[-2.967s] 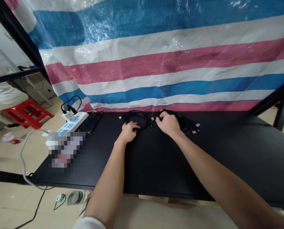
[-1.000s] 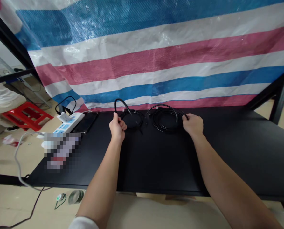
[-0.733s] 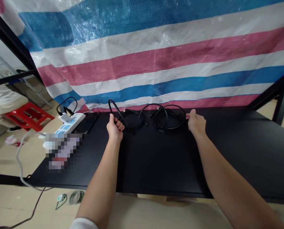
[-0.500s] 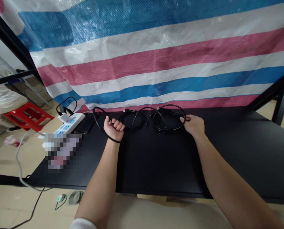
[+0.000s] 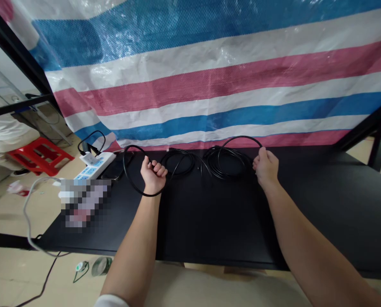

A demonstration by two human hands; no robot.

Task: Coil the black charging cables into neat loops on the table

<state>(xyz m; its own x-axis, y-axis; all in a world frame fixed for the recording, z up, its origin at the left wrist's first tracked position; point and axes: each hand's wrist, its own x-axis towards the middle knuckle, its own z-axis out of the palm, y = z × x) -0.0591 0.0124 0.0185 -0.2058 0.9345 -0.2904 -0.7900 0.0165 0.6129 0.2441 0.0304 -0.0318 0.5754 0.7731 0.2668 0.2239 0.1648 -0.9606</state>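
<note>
A black cable [image 5: 125,171] forms a loop around my left hand [image 5: 154,175], whose fingers are wrapped round it above the black table [image 5: 209,221]. My right hand [image 5: 266,167] is closed on a stretch of black cable arching up from the larger coil [image 5: 224,175] in the middle of the table. A smaller black coil [image 5: 179,174] lies between that one and my left hand. Cable strands cross between the two coils; where each one runs is hard to follow.
At the left edge stand a white power strip [image 5: 96,167] with a plugged-in adapter and a dark phone [image 5: 114,167]. A striped sheet [image 5: 209,98] hangs behind the table. Someone in light clothing sits on a red stool [image 5: 45,155] at far left; a jar [image 5: 101,266] is on the floor.
My right hand has closed more tightly and moved slightly right, drawing the cable into a higher arch off the larger coil. The loop at my left hand has shifted a little.
</note>
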